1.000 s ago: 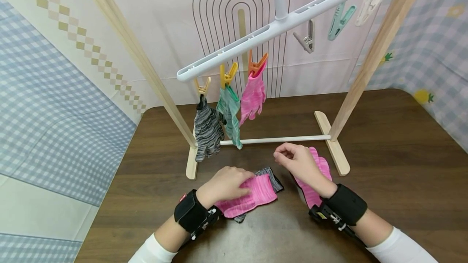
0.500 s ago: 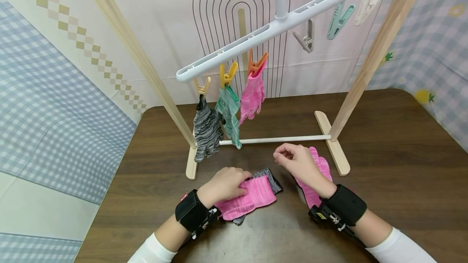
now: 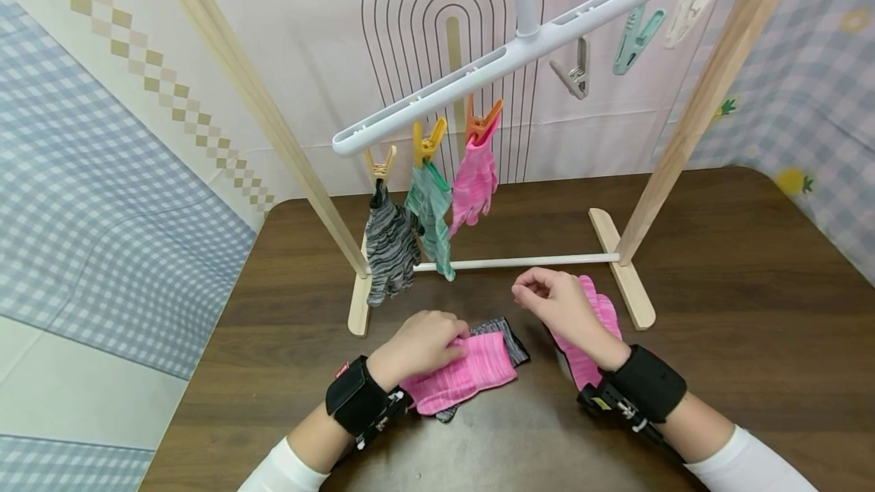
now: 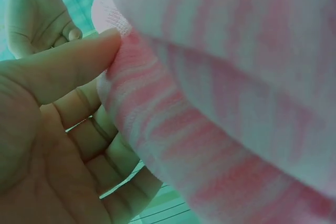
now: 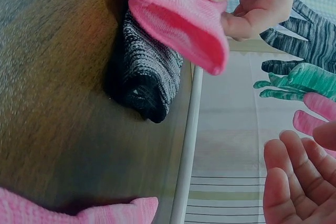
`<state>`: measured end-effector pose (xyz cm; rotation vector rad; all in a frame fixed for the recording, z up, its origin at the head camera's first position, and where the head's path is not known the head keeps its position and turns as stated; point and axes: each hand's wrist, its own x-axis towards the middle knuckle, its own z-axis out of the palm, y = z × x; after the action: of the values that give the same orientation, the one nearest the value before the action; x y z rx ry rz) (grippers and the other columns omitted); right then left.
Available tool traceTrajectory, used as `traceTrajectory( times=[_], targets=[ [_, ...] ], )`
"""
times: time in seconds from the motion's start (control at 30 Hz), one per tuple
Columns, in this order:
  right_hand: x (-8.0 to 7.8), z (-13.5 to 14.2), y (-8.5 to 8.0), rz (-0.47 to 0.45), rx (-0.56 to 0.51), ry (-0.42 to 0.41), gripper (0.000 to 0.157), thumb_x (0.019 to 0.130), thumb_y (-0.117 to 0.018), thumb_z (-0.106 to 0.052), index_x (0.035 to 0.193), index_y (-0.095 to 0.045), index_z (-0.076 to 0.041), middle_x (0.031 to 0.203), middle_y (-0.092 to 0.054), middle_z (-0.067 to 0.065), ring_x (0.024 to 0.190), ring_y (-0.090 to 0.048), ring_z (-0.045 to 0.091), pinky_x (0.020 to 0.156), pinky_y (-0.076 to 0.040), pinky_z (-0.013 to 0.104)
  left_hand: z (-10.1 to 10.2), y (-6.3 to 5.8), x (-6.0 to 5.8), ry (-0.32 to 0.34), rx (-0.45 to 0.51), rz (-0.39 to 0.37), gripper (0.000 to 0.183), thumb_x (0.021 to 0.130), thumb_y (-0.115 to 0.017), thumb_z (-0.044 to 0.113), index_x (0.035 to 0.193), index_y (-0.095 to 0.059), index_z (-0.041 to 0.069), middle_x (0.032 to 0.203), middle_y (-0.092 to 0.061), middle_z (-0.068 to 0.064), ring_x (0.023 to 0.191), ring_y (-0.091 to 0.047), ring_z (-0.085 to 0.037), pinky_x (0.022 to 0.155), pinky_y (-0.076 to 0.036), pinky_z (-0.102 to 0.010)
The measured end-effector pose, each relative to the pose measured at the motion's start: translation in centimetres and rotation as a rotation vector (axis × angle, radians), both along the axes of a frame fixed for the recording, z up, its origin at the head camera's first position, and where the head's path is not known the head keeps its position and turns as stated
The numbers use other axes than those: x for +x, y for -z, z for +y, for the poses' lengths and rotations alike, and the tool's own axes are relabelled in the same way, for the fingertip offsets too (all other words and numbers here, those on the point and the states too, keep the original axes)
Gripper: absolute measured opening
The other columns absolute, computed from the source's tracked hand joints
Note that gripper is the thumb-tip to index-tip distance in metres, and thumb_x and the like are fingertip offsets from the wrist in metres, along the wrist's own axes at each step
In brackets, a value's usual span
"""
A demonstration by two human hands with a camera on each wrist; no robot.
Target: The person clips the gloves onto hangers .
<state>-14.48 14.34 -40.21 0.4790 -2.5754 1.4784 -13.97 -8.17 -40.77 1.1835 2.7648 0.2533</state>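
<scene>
My left hand [image 3: 420,344] pinches a pink knit glove [image 3: 472,367] near the front of the table. In the left wrist view, the thumb and fingers close on the fabric of that glove [image 4: 157,108]. Under it lies a grey-and-black glove [image 3: 514,344], mostly covered. The right wrist view shows the pink cuff [image 5: 178,30] gaping above the dark cuff [image 5: 147,82]. My right hand [image 3: 560,306] holds nothing, its fingers loosely bent. Below that hand, another pink glove [image 3: 601,317] lies flat, partly hidden by the wrist.
A wooden rack [image 3: 663,120] stands behind. From its tilted white hanger bar [image 3: 478,74] hang a grey-and-black glove [image 3: 391,245], a green glove [image 3: 432,211] and a pink glove [image 3: 475,181] on clothespins. A metal clip [image 3: 576,73] and two more pegs hang at the right.
The pink glove and the dark one under it have shifted slightly towards the front under my left hand, whose fingers have curled more. My right hand stays still.
</scene>
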Motion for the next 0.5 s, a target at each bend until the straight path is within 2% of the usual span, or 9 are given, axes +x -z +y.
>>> traceTrajectory(
  times=[0.27, 0.5],
  targets=[
    [-0.14, 0.32, -0.07, -0.003, 0.003, 0.011, 0.006, 0.083, -0.06, -0.01, 0.081, -0.063, -0.005, 0.066, -0.061, 0.001, 0.058, -0.054, 0.01, 0.049, -0.041, 0.027, 0.24, -0.33, 0.3, 0.035, 0.048, 0.053, 0.009, 0.084, -0.061, 0.024, 0.079, -0.059, 0.018, 0.072, -0.052, 0.007, 0.064, -0.049, -0.008, 0.061, -0.043, -0.028],
    [-0.14, 0.64, -0.38, 0.004, 0.0, 0.032, 0.007, 0.082, -0.06, -0.011, 0.082, -0.063, -0.005, 0.067, -0.063, 0.003, 0.06, -0.057, 0.01, 0.053, -0.044, 0.026, 0.4, -0.74, 0.61, 0.024, 0.081, 0.093, 0.008, 0.084, -0.061, 0.023, 0.081, -0.058, 0.017, 0.072, -0.054, 0.008, 0.065, -0.05, -0.008, 0.061, -0.044, -0.028]
  ],
)
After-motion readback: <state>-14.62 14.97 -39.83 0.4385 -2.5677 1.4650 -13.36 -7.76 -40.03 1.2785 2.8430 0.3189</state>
